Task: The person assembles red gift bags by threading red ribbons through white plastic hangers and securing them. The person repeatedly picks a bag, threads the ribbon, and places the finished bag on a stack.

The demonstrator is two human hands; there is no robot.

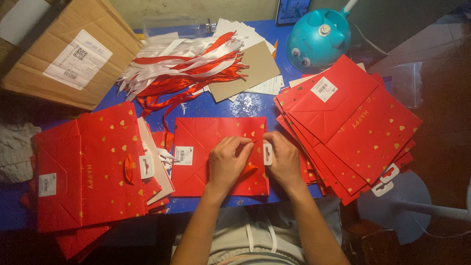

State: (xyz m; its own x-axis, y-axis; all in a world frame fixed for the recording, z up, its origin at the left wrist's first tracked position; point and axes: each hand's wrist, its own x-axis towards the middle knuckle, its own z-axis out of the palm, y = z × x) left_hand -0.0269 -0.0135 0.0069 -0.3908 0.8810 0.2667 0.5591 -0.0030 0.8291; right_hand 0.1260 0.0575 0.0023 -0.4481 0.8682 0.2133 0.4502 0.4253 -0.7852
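Flat red gift bag (206, 142) at centre, left hand (226, 162) and right hand (283, 159) pinching orange ribbon (249, 170), ribbon pile (181, 68) at 11 o'clock, bag stack (353, 122) at 3 o'clock

Operator, seen from above at the table's near edge:

- Arms: both forearms bare from elbow to wrist; no sleeve cuffs visible, no gloves.
- Left hand (226, 164) and right hand (283, 161): bare; no rings, watch or wristband discernible at this res. Nails short, unpainted as far as can be told.
- Torso/lap: light grey garment, soft fabric w/ loose folds, in view between the forearms at the bottom edge.
- Drawcord: two pale cords hang down the centre front of the grey garment, approx. parallel; ends run out of view.
- Upper arms, shoulders: out of view.
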